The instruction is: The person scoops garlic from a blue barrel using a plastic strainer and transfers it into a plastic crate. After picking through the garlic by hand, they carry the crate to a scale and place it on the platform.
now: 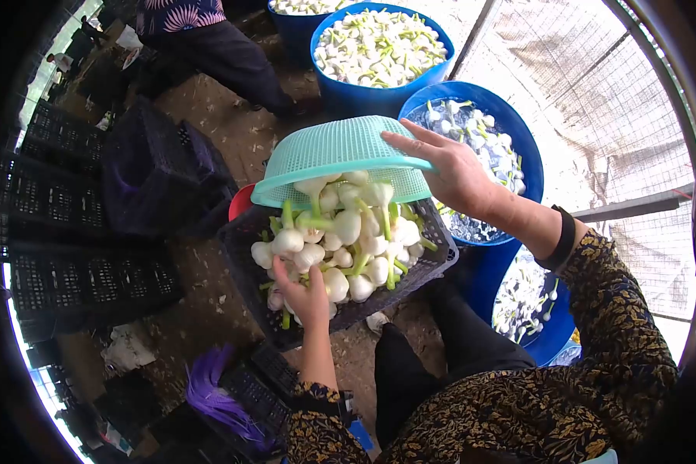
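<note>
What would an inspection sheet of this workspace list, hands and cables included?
Surface: brown ground with pale scraps.
Job's things: turquoise perforated plastic basket, tilted over a black plastic crate heaped with white, green-stemmed garlic bulbs.
Clutter: purple strip-like bundle; stacked black slatted crates to the left.
Hands: right hand holds the basket's rim; left hand, open, touches bulbs.
Cables: nothing seen.
Surroundings: round blue plastic tubs containing bulbs, some in water; another person in dark trousers; pale mesh wall.

Right forearm [520, 218] slants inward; right hand [458, 172] has fingers extended, thumb unclear. Left forearm [319, 354] points forward; left hand [307, 300], nearer the body, shows thumb and finger parted.
</note>
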`<action>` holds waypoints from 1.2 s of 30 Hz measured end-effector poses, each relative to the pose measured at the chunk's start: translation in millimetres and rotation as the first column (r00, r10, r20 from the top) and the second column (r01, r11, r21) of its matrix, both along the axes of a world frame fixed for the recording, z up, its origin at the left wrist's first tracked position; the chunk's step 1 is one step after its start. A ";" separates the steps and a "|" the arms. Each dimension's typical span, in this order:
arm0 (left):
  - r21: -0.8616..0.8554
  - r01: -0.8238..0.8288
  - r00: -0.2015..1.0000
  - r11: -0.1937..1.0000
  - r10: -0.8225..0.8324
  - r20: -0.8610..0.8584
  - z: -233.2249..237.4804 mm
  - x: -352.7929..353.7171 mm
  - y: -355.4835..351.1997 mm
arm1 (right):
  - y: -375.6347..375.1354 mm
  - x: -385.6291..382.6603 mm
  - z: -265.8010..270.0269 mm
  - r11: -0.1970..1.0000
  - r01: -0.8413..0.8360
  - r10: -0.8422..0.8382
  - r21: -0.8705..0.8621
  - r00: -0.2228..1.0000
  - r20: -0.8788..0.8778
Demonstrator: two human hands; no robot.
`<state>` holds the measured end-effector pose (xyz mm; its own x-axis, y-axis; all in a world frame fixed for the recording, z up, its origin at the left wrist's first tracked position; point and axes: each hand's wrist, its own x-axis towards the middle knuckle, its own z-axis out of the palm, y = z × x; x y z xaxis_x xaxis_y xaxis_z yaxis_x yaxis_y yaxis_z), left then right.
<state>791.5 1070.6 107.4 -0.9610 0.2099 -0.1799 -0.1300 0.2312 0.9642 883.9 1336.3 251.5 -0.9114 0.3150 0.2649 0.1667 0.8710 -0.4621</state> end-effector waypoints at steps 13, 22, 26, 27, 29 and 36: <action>-0.674 0.216 0.843 0.706 -0.483 -0.236 13.3 -53.8 26.9 | -7.2 -8.2 -2.4 0.944 -0.103 0.121 0.314 0.992 -0.038; -0.719 0.213 0.665 0.661 -0.638 -0.389 9.5 -63.5 34.9 | 17.9 11.3 -21.1 0.957 0.043 -0.026 0.287 0.998 -0.065; -0.689 0.237 0.780 0.685 -0.557 -0.285 18.9 -58.9 41.3 | 27.8 14.9 -27.5 0.958 0.041 -0.018 0.284 0.996 -0.084; -0.680 0.224 0.773 0.698 -0.552 -0.313 22.2 -59.5 40.7 | 33.6 14.0 -26.4 0.968 0.070 -0.050 0.242 0.995 -0.085; -0.626 0.227 0.818 0.746 -0.495 -0.294 35.4 -56.4 33.2 | 34.0 16.2 -20.9 0.987 0.039 -0.025 0.153 0.995 -0.093; -0.115 0.170 0.984 0.979 -0.175 -0.039 50.3 -67.7 -43.3 | 31.5 46.6 -16.5 0.984 0.019 0.005 0.179 0.991 -0.131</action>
